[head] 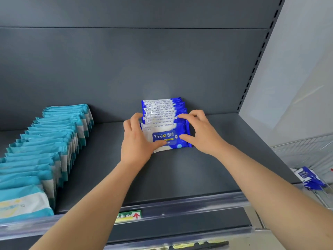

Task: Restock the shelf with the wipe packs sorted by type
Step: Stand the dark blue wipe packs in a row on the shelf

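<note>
Blue-and-white wipe packs, the blue packs (pixel 162 110), stand upright in a short row at the rear of the dark grey shelf (pixel 180 174), right of its middle, the rearmost one against the back panel (pixel 126 69). The front pack (pixel 168 137) of this row faces the camera and shows a blue label reading "75%" with Chinese characters. Both hands grasp it. The left hand (pixel 137 139) has its fingers curled over the pack's top left corner and its thumb laid across the lower left of the face. The right hand (pixel 200 132) has its fingers hooked over the top right corner and its thumb pressed on the right edge of the face. Both bare forearms reach in over the shelf's front edge. Well apart, on the left side of the same shelf, teal packs (pixel 50 141) stand in a much longer row that runs from the back panel to the front edge, each one leaning on the next. A clear plastic rail (pixel 180 202) runs along the front edge and carries a yellow and green label (pixel 128 215) with a red arrow. A slotted upright (pixel 259 56) closes the shelf's right end, with a pale wall beyond. Lower right, a wire basket (pixel 306 150) holds more packs (pixel 310 177) of the blue kind, lying loose.
</note>
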Motion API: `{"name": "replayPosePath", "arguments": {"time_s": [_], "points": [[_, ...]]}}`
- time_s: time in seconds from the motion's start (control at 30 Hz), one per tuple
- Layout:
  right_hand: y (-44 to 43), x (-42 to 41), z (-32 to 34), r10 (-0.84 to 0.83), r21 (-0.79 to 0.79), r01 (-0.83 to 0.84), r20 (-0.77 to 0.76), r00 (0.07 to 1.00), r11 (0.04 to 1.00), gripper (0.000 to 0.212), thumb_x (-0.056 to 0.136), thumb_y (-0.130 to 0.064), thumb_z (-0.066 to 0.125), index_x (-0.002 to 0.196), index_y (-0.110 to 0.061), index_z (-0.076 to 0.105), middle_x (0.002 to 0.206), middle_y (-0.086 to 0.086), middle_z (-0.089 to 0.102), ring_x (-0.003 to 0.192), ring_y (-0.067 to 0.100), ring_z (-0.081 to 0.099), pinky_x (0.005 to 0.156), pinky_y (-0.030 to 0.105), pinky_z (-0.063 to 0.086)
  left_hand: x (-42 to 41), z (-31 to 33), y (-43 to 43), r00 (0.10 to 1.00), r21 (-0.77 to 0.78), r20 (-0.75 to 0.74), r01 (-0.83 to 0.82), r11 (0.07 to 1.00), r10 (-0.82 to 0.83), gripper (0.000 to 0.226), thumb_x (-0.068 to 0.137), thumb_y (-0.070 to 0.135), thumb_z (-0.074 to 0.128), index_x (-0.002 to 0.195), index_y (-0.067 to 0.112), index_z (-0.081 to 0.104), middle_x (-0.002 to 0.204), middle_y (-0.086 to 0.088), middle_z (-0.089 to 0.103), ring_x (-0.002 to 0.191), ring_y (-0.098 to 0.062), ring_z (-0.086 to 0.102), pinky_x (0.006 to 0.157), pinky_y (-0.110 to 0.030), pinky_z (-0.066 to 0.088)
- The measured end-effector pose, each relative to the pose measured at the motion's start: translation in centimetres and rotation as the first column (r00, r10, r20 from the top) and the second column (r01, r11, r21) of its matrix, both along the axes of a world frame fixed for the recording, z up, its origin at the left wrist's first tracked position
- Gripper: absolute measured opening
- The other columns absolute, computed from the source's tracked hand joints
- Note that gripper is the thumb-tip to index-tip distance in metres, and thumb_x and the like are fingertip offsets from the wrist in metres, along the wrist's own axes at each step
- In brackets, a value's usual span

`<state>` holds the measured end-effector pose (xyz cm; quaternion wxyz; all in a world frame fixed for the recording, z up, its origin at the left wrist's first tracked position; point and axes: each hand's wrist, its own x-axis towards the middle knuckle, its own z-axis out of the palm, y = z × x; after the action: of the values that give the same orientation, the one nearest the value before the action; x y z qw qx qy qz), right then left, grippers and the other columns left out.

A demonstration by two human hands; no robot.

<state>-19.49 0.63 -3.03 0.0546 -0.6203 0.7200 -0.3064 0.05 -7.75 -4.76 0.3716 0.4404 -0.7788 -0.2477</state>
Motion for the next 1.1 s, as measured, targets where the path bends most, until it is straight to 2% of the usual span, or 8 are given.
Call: {"name": "replayPosePath", "arguments": {"time_s": [0.27,0.37,0.53,0.7,0.8,0.93,1.0,1.1], "points": [[0.3,-0.2,0.3,-0.013,-0.007,0.012,-0.017,1.000,1.000,0.031,0.084,-0.019,0.070,0.108,-0.013,0.052,0.117,-0.013,0.034,0.082,0.016,0.054,0.080,0.031,0.049,0.9,0.7,0.3,0.996,0.044,0.086,0.018,0.999,-0.022,0.067,0.073,0.031,0.082,0.128,0.023,0.045,0.127,0.003,0.045,0.107,-0.018,0.055,0.085,-0.039,0.053],[0.6,-0.6,0.0,-0.058,-0.015,0.060,0.103,0.993,0.998,0.023,0.085,-0.013,0.067,0.103,-0.016,0.053,0.117,-0.008,0.043,0.077,0.015,0.059,0.077,0.029,0.050,0.7,1.0,0.3,0.997,0.063,0.071,0.004,0.998,-0.009,0.068,0.071,0.030,0.083,0.126,0.022,0.045,0.126,0.002,0.046,0.106,-0.018,0.054,0.086,-0.038,0.051],[0.9,0.4,0.1,-0.068,0.060,0.053,0.294,0.953,0.997,0.034,0.086,-0.028,0.067,0.111,-0.017,0.047,0.107,-0.008,0.060,0.085,0.011,0.064,0.064,0.021,0.049,0.1,1.6,0.4,0.991,0.039,0.131,0.011,0.999,-0.016,0.076,0.066,0.035,0.086,0.128,0.022,0.043,0.124,0.003,0.043,0.096,-0.014,0.052,0.081,-0.035,0.050],[1.6,0.1,-0.7,-0.119,0.117,0.093,0.242,0.963,0.989,0.037,0.084,-0.027,0.070,0.111,-0.016,0.048,0.105,-0.004,0.063,0.084,0.010,0.062,0.075,0.035,0.055,0.4,1.3,0.6,0.978,-0.032,0.205,-0.023,0.999,0.029,0.080,0.064,0.045,0.084,0.129,0.024,0.043,0.128,0.004,0.041,0.110,-0.016,0.052,0.083,-0.037,0.052],[3.0,-0.6,-0.6,-0.176,0.093,0.163,0.162,0.971,0.982,0.046,0.083,-0.032,0.070,0.122,-0.018,0.051,0.113,-0.003,0.060,0.095,0.013,0.059,0.087,0.035,0.051,-0.1,1.4,1.1,0.975,-0.224,0.207,-0.034,0.974,0.082,0.075,0.067,0.041,0.083,0.130,0.017,0.049,0.131,-0.003,0.045,0.115,-0.026,0.048,0.091,-0.040,0.045],[6.3,-2.7,0.4,-0.201,0.041,0.200,0.043,0.979,0.979,0.044,0.088,-0.035,0.063,0.129,-0.020,0.054,0.127,-0.006,0.057,0.109,0.012,0.057,0.092,0.031,0.047,-3.5,2.1,3.1,0.974,-0.438,0.222,0.052,0.897,0.051,0.049,0.075,0.032,0.077,0.117,0.011,0.062,0.119,-0.008,0.059,0.098,-0.034,0.056,0.086,-0.041,0.043],[8.4,-4.5,0.9,-0.220,0.035,0.221,-0.027,0.975,0.975,0.043,0.091,-0.037,0.059,0.130,-0.020,0.055,0.129,-0.007,0.056,0.103,0.014,0.060,0.092,0.031,0.046,-6.5,2.5,4.9,0.971,-0.457,0.238,0.133,0.880,-0.023,0.037,0.079,0.033,0.070,0.110,0.012,0.067,0.109,-0.006,0.064,0.092,-0.033,0.059,0.083,-0.040,0.046],[12.2,-8.8,1.1,-0.266,0.025,0.271,-0.127,0.956,0.962,0.041,0.093,-0.037,0.056,0.129,-0.019,0.057,0.133,-0.005,0.056,0.114,0.017,0.056,0.098,0.033,0.043,-11.9,2.9,8.5,0.948,-0.445,0.288,0.257,0.858,-0.135,0.036,0.080,0.037,0.060,0.106,0.014,0.070,0.101,-0.004,0.068,0.086,-0.032,0.061,0.078,-0.040,0.052]]}}
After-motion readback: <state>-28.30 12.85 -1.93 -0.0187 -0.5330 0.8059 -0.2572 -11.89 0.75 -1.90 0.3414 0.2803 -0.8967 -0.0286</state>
